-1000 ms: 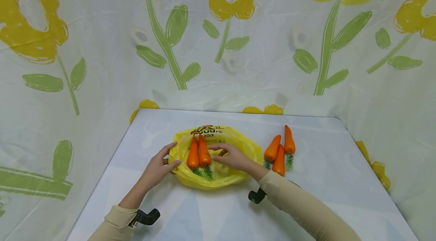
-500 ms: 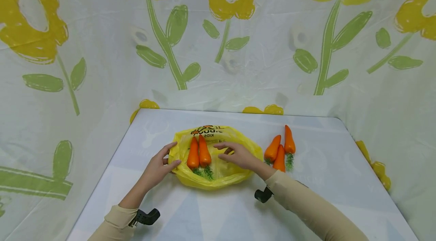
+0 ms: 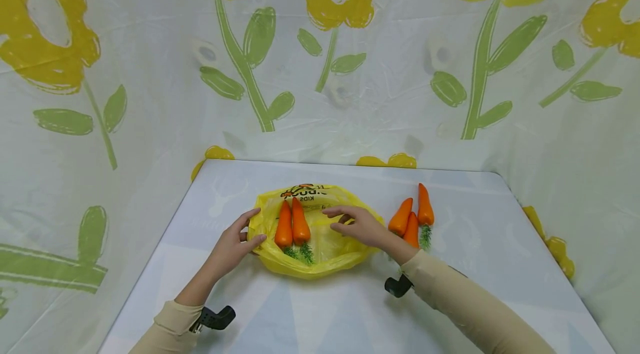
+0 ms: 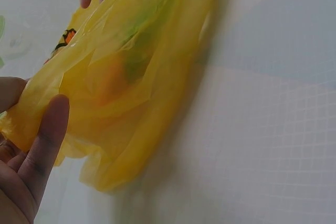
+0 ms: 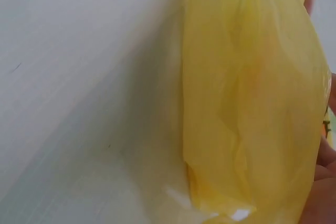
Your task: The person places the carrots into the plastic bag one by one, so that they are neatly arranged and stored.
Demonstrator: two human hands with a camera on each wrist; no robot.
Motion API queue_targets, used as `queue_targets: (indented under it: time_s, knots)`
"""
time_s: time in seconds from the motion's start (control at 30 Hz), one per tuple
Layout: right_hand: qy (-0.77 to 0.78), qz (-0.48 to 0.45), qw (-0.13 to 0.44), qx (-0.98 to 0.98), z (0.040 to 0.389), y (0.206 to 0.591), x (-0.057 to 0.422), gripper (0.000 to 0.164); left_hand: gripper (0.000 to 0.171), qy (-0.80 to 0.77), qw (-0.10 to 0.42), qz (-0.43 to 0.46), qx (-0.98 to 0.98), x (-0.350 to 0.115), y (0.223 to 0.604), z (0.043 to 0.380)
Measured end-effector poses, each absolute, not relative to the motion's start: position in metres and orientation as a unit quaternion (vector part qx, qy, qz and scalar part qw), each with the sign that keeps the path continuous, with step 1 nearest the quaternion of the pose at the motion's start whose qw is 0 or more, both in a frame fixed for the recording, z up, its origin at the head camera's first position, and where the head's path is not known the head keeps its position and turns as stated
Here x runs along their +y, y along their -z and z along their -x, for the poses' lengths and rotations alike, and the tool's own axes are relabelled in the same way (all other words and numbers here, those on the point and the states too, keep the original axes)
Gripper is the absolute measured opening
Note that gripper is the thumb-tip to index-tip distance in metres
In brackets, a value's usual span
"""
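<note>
A yellow plastic bag (image 3: 325,270) lies with its mouth spread wide on the table, dark print on its far inner side. Inside it, at the left, two orange carrots (image 3: 283,225) with green tops lie side by side. My left hand (image 3: 235,243) grips the bag's left edge; in the left wrist view its thumb (image 4: 48,135) lies against the yellow film. My right hand (image 3: 357,226) is over the right part of the bag's mouth, fingers loosely bent and holding nothing. In the right wrist view the bag (image 5: 247,103) hides most of that hand.
Three more carrots (image 3: 425,205) lie on the white table (image 3: 480,265) right of the bag, partly behind my right forearm. A curtain with yellow flowers (image 3: 380,104) encloses the table's back and sides. Each wrist carries a black camera mount (image 3: 218,318).
My right hand has drawn away from the two carrots in the bag, moving right toward the bag's right rim. The left hand and the carrots have stayed in place.
</note>
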State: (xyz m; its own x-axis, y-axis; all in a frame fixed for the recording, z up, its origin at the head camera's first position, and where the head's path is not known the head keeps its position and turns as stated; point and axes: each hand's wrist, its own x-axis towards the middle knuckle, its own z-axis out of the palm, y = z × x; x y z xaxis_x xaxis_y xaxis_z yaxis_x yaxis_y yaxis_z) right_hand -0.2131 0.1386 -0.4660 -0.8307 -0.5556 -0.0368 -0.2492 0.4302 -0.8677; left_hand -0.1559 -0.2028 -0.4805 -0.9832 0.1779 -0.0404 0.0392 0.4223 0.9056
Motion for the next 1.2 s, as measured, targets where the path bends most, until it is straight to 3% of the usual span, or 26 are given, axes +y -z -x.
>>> queue_targets:
  time_s: [0.83, 1.2]
  knots:
    - [0.499, 0.250, 0.146, 0.817, 0.209, 0.456, 0.174, 0.042, 0.070, -0.529, 0.074, -0.054, 0.844, -0.202, 0.482, 0.158]
    - [0.529, 0.233, 0.110, 0.809, 0.211, 0.455, 0.194, 0.041, 0.071, -0.527, 0.073, -0.054, 0.845, -0.203, 0.482, 0.158]
